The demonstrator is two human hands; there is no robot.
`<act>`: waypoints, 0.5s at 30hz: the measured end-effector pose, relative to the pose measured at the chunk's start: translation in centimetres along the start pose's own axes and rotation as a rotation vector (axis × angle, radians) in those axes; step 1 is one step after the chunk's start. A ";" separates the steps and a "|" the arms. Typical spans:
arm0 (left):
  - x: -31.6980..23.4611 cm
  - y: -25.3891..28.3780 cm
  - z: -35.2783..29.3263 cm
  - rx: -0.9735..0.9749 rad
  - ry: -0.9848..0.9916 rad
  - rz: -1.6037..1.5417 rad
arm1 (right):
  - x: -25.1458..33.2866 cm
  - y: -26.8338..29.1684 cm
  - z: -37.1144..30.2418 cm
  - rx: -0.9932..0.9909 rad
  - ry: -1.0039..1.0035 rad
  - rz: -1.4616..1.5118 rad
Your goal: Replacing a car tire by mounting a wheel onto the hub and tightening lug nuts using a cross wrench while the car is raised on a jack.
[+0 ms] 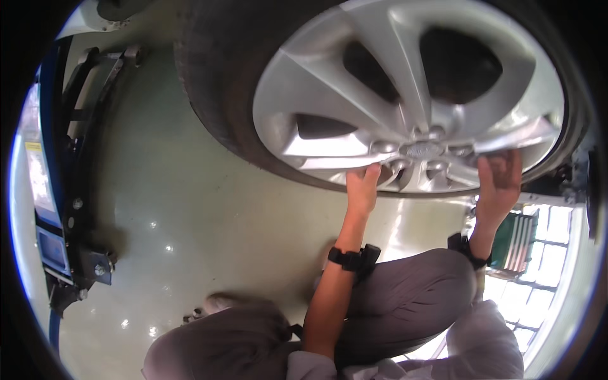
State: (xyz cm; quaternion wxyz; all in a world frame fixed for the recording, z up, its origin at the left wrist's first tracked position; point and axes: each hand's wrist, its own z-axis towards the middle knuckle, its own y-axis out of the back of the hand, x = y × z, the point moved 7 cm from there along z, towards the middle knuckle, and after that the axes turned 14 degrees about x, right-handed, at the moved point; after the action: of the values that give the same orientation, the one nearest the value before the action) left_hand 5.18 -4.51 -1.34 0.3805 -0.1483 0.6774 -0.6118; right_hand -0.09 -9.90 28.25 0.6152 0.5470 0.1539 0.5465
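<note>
A large wheel (405, 57) with a silver multi-spoke alloy rim and a black tyre (218, 82) fills the upper part of the view. Lug nuts ring the round cap (421, 149) at its hub. On the lower left of the hub, my left hand (362, 189) grips the rim, its fingers partly hidden at the spokes. My right hand (500, 180) holds the rim's lower right side, fingers curled at a spoke opening. Both arms reach up from below, and each wrist wears a black strap.
Dark metal lift arms (95, 107) and a blue-and-black lift post (50, 190) stand at the left. My bent knees (405, 285) are beneath the wheel. A green object with pale stripes (514, 244) is by a bright grid window at the right. The floor (183, 209) is pale green and shiny.
</note>
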 end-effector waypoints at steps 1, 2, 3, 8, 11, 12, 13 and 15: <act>0.2 0.0 -0.2 -0.038 0.013 0.055 | 0.3 -0.4 -0.3 -0.070 0.015 -0.040; -0.1 -0.1 -0.2 -0.072 -0.052 0.067 | 0.5 -0.9 -0.2 -0.121 0.026 -0.108; 0.6 0.0 -0.3 -0.125 0.021 0.108 | 0.4 -1.2 -0.2 -0.160 0.005 -0.143; -0.8 -0.4 -0.1 -0.140 0.027 0.233 | 2.3 -0.9 0.3 -0.096 0.015 -0.214; -1.3 0.8 0.1 -0.166 0.085 0.350 | 3.3 -0.8 -0.6 -0.147 0.177 -0.210; -1.6 1.2 0.4 -0.208 0.049 0.380 | 3.7 -0.7 -1.0 -0.194 0.288 -0.201; -1.6 1.4 0.1 -0.271 0.042 0.397 | 4.0 -0.6 -1.1 -0.225 0.393 -0.201; -2.7 1.8 -0.4 -0.185 0.146 0.529 | 4.0 -1.1 -2.2 -0.295 0.532 -0.178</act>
State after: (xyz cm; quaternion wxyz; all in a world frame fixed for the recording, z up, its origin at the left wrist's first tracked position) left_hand 7.23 -2.07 -2.14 0.4621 0.0439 0.7712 -0.4357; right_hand 0.19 -5.22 28.20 0.6716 0.2741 0.2757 0.6307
